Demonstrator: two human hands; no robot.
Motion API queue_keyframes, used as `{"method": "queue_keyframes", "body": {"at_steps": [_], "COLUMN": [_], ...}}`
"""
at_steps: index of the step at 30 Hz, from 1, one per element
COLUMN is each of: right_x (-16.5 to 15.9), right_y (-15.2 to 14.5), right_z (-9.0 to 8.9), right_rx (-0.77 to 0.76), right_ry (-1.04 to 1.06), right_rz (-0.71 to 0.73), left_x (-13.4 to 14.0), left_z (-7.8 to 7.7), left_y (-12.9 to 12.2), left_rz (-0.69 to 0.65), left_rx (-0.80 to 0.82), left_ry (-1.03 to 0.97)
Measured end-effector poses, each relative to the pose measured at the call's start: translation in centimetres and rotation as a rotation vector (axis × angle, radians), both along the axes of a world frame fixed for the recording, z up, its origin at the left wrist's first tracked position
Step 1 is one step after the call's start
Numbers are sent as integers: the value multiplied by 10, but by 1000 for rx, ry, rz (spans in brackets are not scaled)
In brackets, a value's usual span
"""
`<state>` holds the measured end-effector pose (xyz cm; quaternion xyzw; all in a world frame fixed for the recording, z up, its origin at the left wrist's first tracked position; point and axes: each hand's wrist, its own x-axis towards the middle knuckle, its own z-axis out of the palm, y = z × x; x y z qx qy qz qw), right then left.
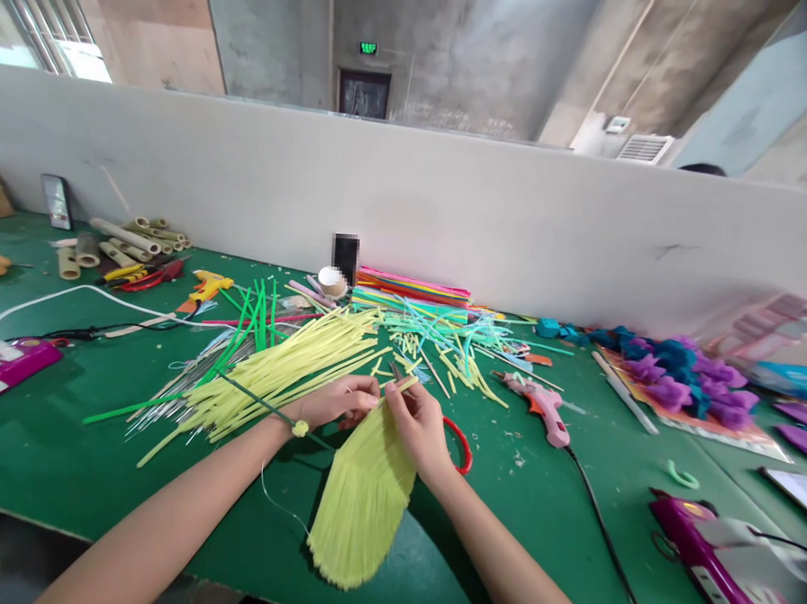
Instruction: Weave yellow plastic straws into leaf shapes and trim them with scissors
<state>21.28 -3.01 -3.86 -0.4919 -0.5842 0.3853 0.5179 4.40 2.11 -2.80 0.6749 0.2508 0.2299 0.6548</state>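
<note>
A fan-shaped piece made of yellow pipe cleaners (363,516) hangs between my hands, its wide rounded end toward me. My left hand (344,402) has its fingers curled and pinched at the narrow upper left edge. With thumb and fingers closed, my right hand (422,422) grips the upper right edge, where a short yellow pipe cleaner stem (403,384) sticks out. Red-handled scissors (464,447) lie partly hidden under my right hand. A dark green stem with a small yellow knot (300,428) crosses by my left wrist. A thin wire trails left of the fan.
Loose yellow pipe cleaners (292,359) lie in a pile at left. Coloured stems (414,289) are heaped behind. A pink glue gun (543,407) lies at right, a yellow one (210,285) at left. Purple power strips (721,562) and purple-blue flowers (690,376) sit further out.
</note>
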Motion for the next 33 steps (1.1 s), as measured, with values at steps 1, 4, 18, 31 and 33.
{"method": "queue_keyframes", "body": {"at_steps": [1,4,18,31,33], "right_x": [0,0,3,13,13], "right_y": [0,1,5,6,7], "right_z": [0,1,2,2,2], "right_rx": [-8,-27,-228,-228,-227], "right_ry": [5,23,67,84,80], "right_rz": [6,50,161,134,136], "left_x": [1,1,-3,-10,-11], "left_z": [1,6,5,6,6], "left_y": [-1,-4,-3,9,9], "left_rz": [31,57,65,-171,-167], "left_rx": [34,136,51,115,105], "left_ry": [11,73,32,179,152]}}
